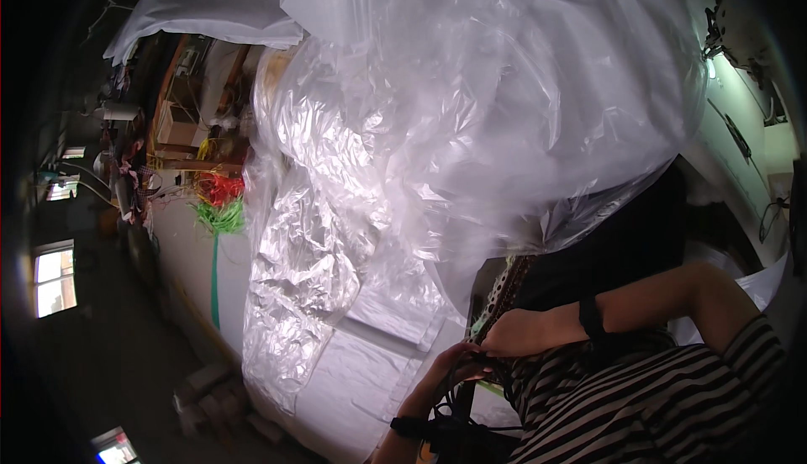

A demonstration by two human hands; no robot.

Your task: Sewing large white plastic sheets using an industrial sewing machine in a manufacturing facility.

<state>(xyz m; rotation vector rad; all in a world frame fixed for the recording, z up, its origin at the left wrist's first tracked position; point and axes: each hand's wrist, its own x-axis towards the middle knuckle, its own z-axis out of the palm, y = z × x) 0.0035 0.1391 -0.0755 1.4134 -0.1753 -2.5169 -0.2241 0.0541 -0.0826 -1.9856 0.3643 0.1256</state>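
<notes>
My left hand (458,365) is in front of my striped shirt, its fingers curled round a thin black cable (498,373). Right against it is my right hand (510,334), seen from its back; its fingers are hidden, so I cannot tell what they hold. Each wrist wears a black strap. Beyond my hands spreads a big heap of clear plastic film (471,119), crumpled and shiny on the left and billowing at the far right. Folded white sheeting (361,388) lies at its near end, close to my left forearm.
A perforated metal strip (504,292) runs just beyond my hands. At the left, red strands (220,187) and green strands (223,214) lie by a wooden shelf (181,123). White sheeting (210,2) hangs at the far left. A pale wall or panel (735,119) stands at the right.
</notes>
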